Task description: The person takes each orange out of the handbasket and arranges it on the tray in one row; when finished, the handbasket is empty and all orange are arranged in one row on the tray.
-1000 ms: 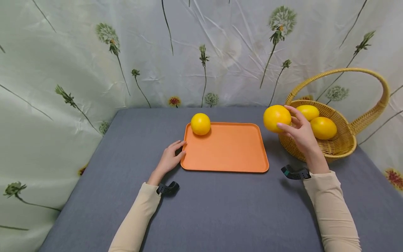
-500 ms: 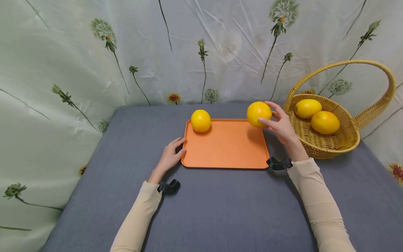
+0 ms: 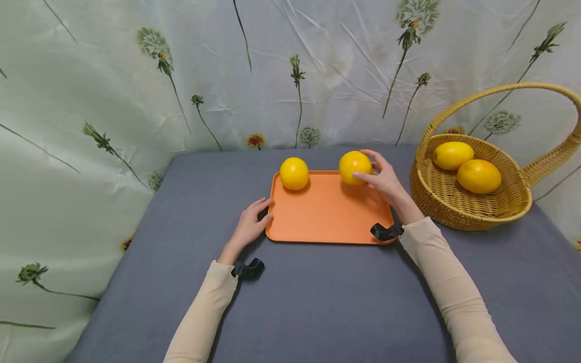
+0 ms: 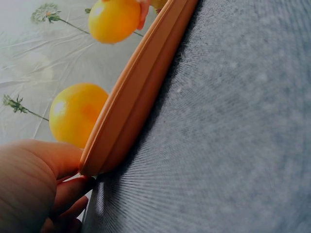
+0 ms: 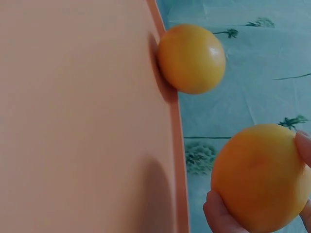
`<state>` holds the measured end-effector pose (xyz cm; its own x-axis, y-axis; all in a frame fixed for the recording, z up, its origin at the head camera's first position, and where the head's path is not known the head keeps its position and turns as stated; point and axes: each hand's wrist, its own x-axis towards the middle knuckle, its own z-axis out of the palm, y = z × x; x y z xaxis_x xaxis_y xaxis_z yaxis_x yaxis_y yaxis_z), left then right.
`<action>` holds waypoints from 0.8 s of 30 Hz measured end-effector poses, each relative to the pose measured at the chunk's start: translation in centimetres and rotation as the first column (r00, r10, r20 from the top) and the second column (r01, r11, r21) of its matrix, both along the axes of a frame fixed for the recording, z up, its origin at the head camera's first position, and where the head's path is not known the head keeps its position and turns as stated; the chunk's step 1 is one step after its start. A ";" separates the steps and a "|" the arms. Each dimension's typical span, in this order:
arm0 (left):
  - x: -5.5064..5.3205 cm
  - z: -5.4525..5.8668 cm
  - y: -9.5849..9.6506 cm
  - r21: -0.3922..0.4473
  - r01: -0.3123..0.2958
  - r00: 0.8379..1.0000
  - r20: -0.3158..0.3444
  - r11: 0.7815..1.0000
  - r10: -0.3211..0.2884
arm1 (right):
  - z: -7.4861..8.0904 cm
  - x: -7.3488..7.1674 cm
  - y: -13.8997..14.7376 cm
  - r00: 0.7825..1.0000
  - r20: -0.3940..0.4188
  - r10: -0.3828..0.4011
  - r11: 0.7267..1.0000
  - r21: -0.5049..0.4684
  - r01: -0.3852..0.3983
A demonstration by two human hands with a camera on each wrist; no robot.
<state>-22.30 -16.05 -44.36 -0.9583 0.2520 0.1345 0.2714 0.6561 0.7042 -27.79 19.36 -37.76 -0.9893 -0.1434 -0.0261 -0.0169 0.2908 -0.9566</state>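
My right hand (image 3: 386, 180) grips an orange (image 3: 353, 167) between thumb and fingers, over the far right part of an orange tray (image 3: 327, 217). In the right wrist view the held orange (image 5: 260, 177) has its shadow falling on the tray floor. Another orange (image 3: 294, 174) sits in the tray's far left corner. My left hand (image 3: 250, 222) lies at the tray's left edge, its fingertips touching the rim. Seen from the left wrist, the thumb (image 4: 63, 158) meets the tray's side, and the other fingers are partly hidden beneath.
A wicker basket (image 3: 438, 209) with a tall handle stands right of the tray. Inside it lie a lemon-like yellow fruit (image 3: 453, 155) and a rounder yellow-orange fruit (image 3: 478, 176). A grey cloth (image 3: 317, 297) covers the table; a floral curtain (image 3: 254, 101) hangs behind.
The right hand has carried the orange leftward from beside the basket to over the tray, and lower. My left hand has stayed at the tray's edge. The head view has shifted slightly.
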 end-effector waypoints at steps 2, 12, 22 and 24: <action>0.0 0.0 0.1 0.005 -0.004 1.000 0.006 1.000 0.004 | -0.2 -0.3 -0.4 1.000 0.013 0.004 1.000 0.018 -0.004; 0.0 0.2 0.0 0.005 -0.003 1.000 0.011 1.000 0.003 | -1.3 -2.0 -2.8 0.996 0.093 -0.004 1.000 -0.010 0.005; -0.1 0.5 0.0 -0.006 -0.005 1.000 0.000 1.000 0.005 | -2.2 -2.3 -4.4 0.996 0.079 -0.029 0.998 -0.054 0.033; 0.0 0.3 0.1 -0.005 -0.001 1.000 0.006 1.000 0.001 | -2.5 -2.3 -4.5 0.997 0.076 -0.031 0.998 -0.049 0.035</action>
<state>-22.33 -15.98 -44.01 -0.9594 0.2518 0.1269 0.2662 0.6602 0.7023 -30.05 14.84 -40.21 -0.9891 -0.1135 -0.0939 0.0642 0.2414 -0.9683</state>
